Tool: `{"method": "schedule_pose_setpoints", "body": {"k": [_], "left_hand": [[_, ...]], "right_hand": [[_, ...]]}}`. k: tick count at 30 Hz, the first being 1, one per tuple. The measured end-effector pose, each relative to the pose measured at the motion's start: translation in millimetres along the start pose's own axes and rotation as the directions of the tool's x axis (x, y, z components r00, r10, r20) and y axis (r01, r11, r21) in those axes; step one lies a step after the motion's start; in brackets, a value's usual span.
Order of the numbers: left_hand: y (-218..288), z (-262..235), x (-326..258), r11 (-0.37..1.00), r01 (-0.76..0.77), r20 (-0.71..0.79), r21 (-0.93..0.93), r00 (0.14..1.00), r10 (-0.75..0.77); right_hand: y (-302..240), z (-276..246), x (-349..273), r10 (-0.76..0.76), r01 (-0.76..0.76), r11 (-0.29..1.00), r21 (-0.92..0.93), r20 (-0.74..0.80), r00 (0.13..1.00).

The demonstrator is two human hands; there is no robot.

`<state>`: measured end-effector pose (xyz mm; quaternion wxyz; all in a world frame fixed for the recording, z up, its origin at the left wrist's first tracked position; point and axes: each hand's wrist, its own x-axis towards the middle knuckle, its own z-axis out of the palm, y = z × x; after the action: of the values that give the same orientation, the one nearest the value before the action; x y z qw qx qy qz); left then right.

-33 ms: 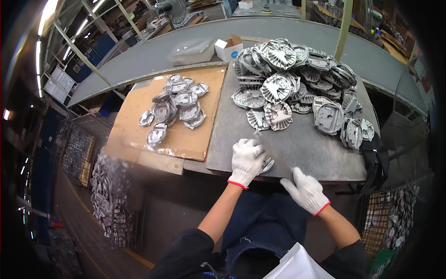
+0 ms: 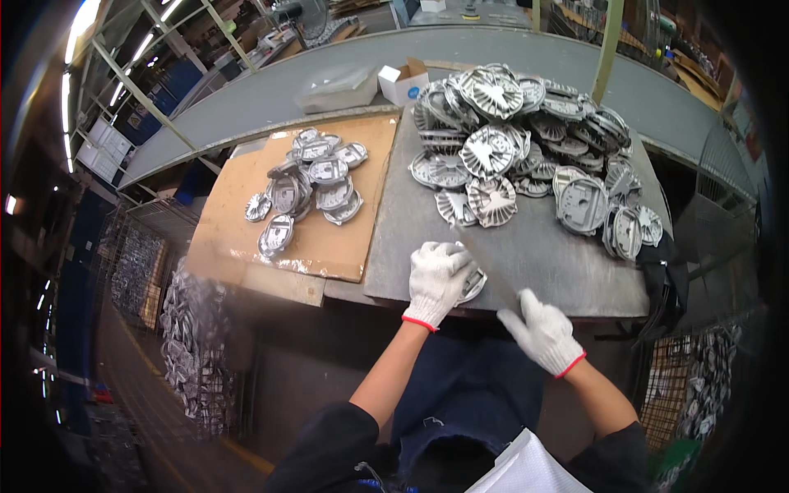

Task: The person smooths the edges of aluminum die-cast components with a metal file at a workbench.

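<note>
My left hand (image 2: 440, 281), in a white knit glove with a red cuff, is closed over a round silver cast-metal part (image 2: 472, 287) at the table's front edge. The glove hides most of that part. My right hand (image 2: 544, 335), gloved the same way, grips the near end of a long flat file (image 2: 491, 264). The blade slants away to the far left, passing just right of my left hand and over the part. Motion blurs the blade, and whether it touches the part I cannot tell.
A heap of finned cast-metal parts (image 2: 491, 153) covers the metal tabletop's (image 2: 394, 255) far right. More parts (image 2: 329, 171) lie on a cardboard sheet (image 2: 349, 246) to the left. Behind stand a white box (image 2: 403, 85) and plastic bin (image 2: 337, 90). Wire baskets of parts flank the table.
The file's tip has shifted slightly farther away. A little more of the part shows beside my left hand. Both hands keep their grips.
</note>
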<state>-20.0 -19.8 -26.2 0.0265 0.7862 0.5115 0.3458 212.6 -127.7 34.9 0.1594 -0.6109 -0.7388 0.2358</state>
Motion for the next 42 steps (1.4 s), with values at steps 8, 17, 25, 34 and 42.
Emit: {"method": "schedule_pose_setpoints", "body": {"k": [8, 17, 25, 34, 42], "left_hand": [[-1, -3, 14, 1.0, -0.002, 0.0, 0.009, 1.0, 0.002], [-4, 3, 5, 0.999, -0.007, -0.011, -0.052, 1.0, 0.006], [19, -13, 24, 1.0, 0.019, 0.074, -0.002, 0.997, -0.019], [7, 3, 16, 0.993, -0.037, -0.034, -0.117, 0.999, 0.033], [30, -37, 43, 0.961, 0.023, -0.122, -0.275, 0.991, -0.059]], "right_hand": [[9, -11, 24, -0.104, 0.097, 0.96, -0.262, -0.014, 0.994], [0, -15, 20, 0.034, -0.039, 0.981, -0.189, -0.029, 0.999], [-19, -10, 75, 0.158, -0.158, 0.987, 0.027, 0.026, 0.987], [-17, 17, 119, 0.25, -0.288, 0.94, 0.183, 0.202, 0.947], [-17, 14, 115, 0.241, -0.292, 0.923, 0.25, 0.215, 0.946]]}}
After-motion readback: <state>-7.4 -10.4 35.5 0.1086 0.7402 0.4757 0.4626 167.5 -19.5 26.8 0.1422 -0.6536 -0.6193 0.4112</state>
